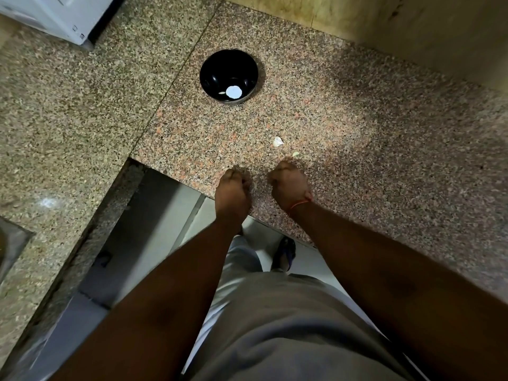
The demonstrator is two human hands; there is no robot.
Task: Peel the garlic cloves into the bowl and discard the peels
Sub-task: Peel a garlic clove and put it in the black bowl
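A black bowl stands on the granite counter, a little beyond my hands. Low in the bowl lie a pale round garlic clove and a smaller pale piece. A white garlic piece sits loose on the counter, and a tiny pale scrap lies just ahead of my right hand. My left hand and my right hand rest side by side near the counter's front edge. Both have their fingers curled under. No garlic shows in either hand, and the fingertips are hidden.
The counter is L-shaped, with its inner corner just left of my left hand. A white appliance stands at the far left. A tiled wall runs behind the counter. The floor and my foot show below.
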